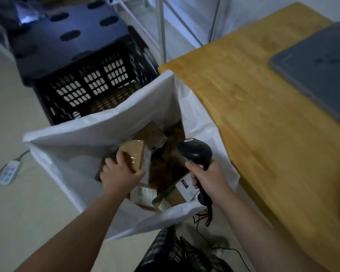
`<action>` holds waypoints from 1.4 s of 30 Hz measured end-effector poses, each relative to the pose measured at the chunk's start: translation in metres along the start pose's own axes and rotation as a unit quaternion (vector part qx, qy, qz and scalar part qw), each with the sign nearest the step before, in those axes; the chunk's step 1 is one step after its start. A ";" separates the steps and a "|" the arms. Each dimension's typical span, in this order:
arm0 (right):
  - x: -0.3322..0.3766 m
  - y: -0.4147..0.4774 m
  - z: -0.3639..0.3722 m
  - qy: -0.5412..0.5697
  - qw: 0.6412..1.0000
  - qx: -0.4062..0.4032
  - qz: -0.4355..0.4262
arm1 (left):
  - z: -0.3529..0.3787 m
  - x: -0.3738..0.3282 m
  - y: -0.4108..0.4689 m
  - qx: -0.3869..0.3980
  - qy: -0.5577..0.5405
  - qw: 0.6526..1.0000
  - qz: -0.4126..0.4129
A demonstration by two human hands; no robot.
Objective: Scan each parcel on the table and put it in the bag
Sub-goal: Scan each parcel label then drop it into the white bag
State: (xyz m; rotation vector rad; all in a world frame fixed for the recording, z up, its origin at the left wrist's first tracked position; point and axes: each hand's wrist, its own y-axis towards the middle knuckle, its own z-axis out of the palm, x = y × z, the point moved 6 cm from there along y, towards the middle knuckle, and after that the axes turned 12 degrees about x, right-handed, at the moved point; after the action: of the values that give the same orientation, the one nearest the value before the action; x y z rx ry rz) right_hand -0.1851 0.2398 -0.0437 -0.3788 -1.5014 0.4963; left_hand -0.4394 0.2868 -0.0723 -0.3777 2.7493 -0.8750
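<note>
- Parcel [133,153], a brown taped cardboard box, is inside the white bag [98,132]. The left hand [119,174] grips its near end, fingers curled over its edges.
- Its long axis runs away from the person, with the far end pointing towards the bag's far rim.
- Right hand [207,178] is wrapped around the handle of a black scanner [195,152], whose head is over the bag's right side.
- Other parcels [152,134] lie heaped beneath and beside it.
- Bag stands on a pale floor against the left edge of the wooden table [263,99]; a grey slab [320,69] lies by the table's right edge.
- Beyond the bag stands a black crate [90,85]; a power strip [8,172] lies on the floor to the left.
</note>
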 end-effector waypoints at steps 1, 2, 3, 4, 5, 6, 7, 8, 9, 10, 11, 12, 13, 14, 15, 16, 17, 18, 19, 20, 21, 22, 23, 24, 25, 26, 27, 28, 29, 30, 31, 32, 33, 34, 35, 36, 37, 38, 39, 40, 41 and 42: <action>-0.001 0.007 0.007 -0.003 1.000 0.008 0.006 | -0.003 0.007 0.005 0.007 0.074 0.997 -0.017; -0.003 0.014 0.014 -0.006 1.000 0.017 0.012 | 0.000 0.014 0.015 0.018 0.124 0.992 -0.024; -0.004 0.021 0.021 -0.013 0.999 0.025 0.019 | 0.001 0.016 0.021 0.017 0.154 0.988 -0.023; -0.006 0.027 0.028 -0.023 0.999 0.032 0.027 | 0.003 0.017 0.029 0.014 0.173 0.985 -0.018; -0.008 0.033 0.034 -0.035 0.998 0.037 0.036 | 0.005 0.014 0.036 0.006 0.186 0.982 -0.008; -0.010 0.038 0.040 -0.045 0.997 0.040 0.041 | 0.007 0.009 0.042 -0.006 0.198 0.980 0.005; -0.012 0.043 0.045 -0.048 0.997 0.041 0.043 | 0.012 0.006 0.047 -0.010 0.211 0.977 0.018; -0.014 0.046 0.049 -0.049 0.997 0.041 0.045 | 0.018 0.004 0.051 -0.008 0.225 0.974 0.028; -0.016 0.049 0.052 -0.055 0.996 0.042 0.048 | 0.027 0.005 0.054 0.005 0.236 0.971 0.027; -0.017 0.051 0.054 -0.065 0.996 0.042 0.051 | 0.037 0.010 0.058 0.022 0.244 0.969 0.019; -0.020 0.053 0.055 -0.075 0.995 0.043 0.055 | 0.046 0.015 0.060 0.046 0.248 0.968 0.007; -0.022 0.054 0.055 -0.082 0.994 0.043 0.057 | 0.054 0.019 0.062 0.064 0.254 0.965 0.002; -0.025 0.054 0.054 -0.085 0.994 0.041 0.059 | 0.058 0.021 0.063 0.071 0.257 0.964 0.003; -0.028 0.055 0.052 -0.085 0.994 0.039 0.062 | 0.060 0.019 0.064 0.066 0.257 0.964 0.011; -0.030 0.054 0.050 -0.081 0.994 0.036 0.064 | 0.058 0.014 0.063 0.055 0.251 0.966 0.023; -0.032 0.053 0.046 -0.078 0.994 0.031 0.065 | 0.055 0.007 0.061 0.044 0.239 0.969 0.039; -0.033 0.051 0.042 -0.076 0.995 0.026 0.065 | 0.050 -0.002 0.058 0.035 0.227 0.972 0.057; -0.033 0.049 0.036 -0.077 0.995 0.020 0.064 | 0.044 -0.012 0.055 0.024 0.216 0.973 0.080; -0.033 0.046 0.030 -0.074 0.995 0.013 0.064 | 0.038 -0.023 0.051 0.014 0.203 0.973 0.106; -0.032 0.043 0.023 -0.066 0.996 0.005 0.062 | 0.032 -0.035 0.047 0.001 0.188 0.973 0.136; -0.031 0.039 0.015 -0.057 0.997 -0.006 0.059 | 0.026 -0.048 0.043 -0.005 0.168 0.971 0.169; -0.029 0.035 0.006 -0.051 0.997 -0.019 0.055 | 0.021 -0.062 0.038 -0.005 0.144 0.968 0.206; -0.027 0.029 -0.005 -0.050 0.997 -0.036 0.051 | 0.018 -0.077 0.031 0.000 0.122 0.962 0.244; -0.024 0.023 -0.016 -0.055 0.996 -0.058 0.048 | 0.016 -0.094 0.024 0.007 0.106 0.954 0.280; -0.021 0.014 -0.029 -0.059 0.994 -0.082 0.045 | 0.015 -0.112 0.016 0.012 0.099 0.944 0.313; -0.018 0.005 -0.041 -0.057 0.992 -0.106 0.041 | 0.015 -0.130 0.008 0.013 0.099 0.935 0.340; -0.016 -0.005 -0.054 -0.048 0.990 -0.127 0.035 | 0.015 -0.148 -0.001 0.013 0.103 0.927 0.361; -0.014 -0.015 -0.067 -0.035 0.988 -0.147 0.030 | 0.015 -0.167 -0.009 0.010 0.108 0.918 0.381; -0.012 -0.027 -0.080 -0.024 0.985 -0.167 0.027 | 0.016 -0.186 -0.018 0.008 0.113 0.909 0.400; -0.012 -0.040 -0.094 -0.015 0.982 -0.189 0.024 | 0.018 -0.204 -0.027 0.007 0.119 0.900 0.420; -0.013 -0.053 -0.107 -0.009 0.977 -0.211 0.021 | 0.020 -0.223 -0.037 0.007 0.128 0.889 0.440; -0.013 -0.067 -0.121 -0.007 0.973 -0.231 0.020 | 0.023 -0.242 -0.047 0.009 0.138 0.876 0.461; -0.015 -0.080 -0.134 -0.004 0.968 -0.249 0.019 | 0.026 -0.260 -0.057 0.011 0.147 0.864 0.482; -0.017 -0.094 -0.147 0.003 0.964 -0.266 0.018 | 0.030 -0.278 -0.068 0.016 0.156 0.852 0.500; -0.020 -0.108 -0.161 0.019 0.959 -0.284 0.018 | 0.036 -0.295 -0.079 0.021 0.165 0.840 0.517; -0.024 -0.123 -0.174 0.038 0.952 -0.302 0.016 | 0.041 -0.313 -0.089 0.025 0.173 0.829 0.531; -0.027 -0.137 -0.188 0.054 0.946 -0.321 0.011 | 0.048 -0.329 -0.100 0.027 0.181 0.819 0.544; -0.030 -0.152 -0.202 0.067 0.938 -0.339 0.004 | 0.055 -0.345 -0.112 0.031 0.188 0.810 0.555; -0.033 -0.167 -0.215 0.076 0.931 -0.357 -0.002 | 0.063 -0.360 -0.124 0.035 0.194 0.802 0.564; -0.036 -0.181 -0.228 0.084 0.923 -0.375 -0.009 | 0.071 -0.374 -0.137 0.039 0.201 0.793 0.574; -0.039 -0.196 -0.241 0.092 0.915 -0.393 -0.015 | 0.079 -0.388 -0.152 0.042 0.208 0.784 0.584; -0.043 -0.211 -0.254 0.101 0.907 -0.410 -0.020 | 0.089 -0.401 -0.165 0.046 0.215 0.776 0.591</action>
State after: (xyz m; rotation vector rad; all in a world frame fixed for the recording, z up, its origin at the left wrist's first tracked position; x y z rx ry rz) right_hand 0.0842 0.0552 0.0205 -1.0179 -1.4523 -0.2397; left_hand -0.0077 0.2336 0.0105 1.5775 2.4543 -0.7037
